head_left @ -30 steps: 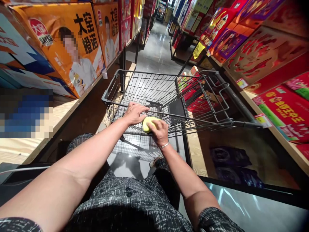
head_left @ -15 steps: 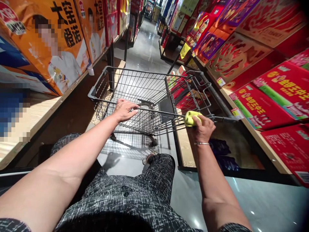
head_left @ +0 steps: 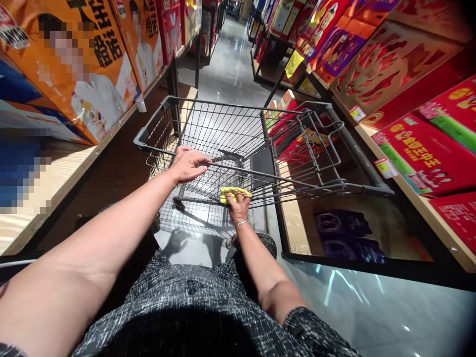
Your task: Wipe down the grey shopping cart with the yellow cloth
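Observation:
A dark wire shopping cart [head_left: 208,105] stands sideways in front of me, its handle [head_left: 362,153] toward the right. My left hand [head_left: 188,165] grips the cart's near top rim, thumb pointing right and the other fingers partly hidden over the rim. Lower and farther right, my right hand [head_left: 240,204] is closed on a yellow cloth [head_left: 235,192]. The cloth is bunched under the fingers and lies against the wires of the cart's near side.
Shelves line both sides of the aisle. On the left stand large orange packages [head_left: 100,64]; on the right are red boxes [head_left: 416,153] with price tags [head_left: 386,168]. Dark purple packs [head_left: 344,223] lie on the low right shelf. The shiny floor [head_left: 234,54] runs ahead between shelves.
My right hand has moved left and slightly down with the yellow cloth, from the cart's top rim near the handle to the side wires. My left hand keeps its place on the rim.

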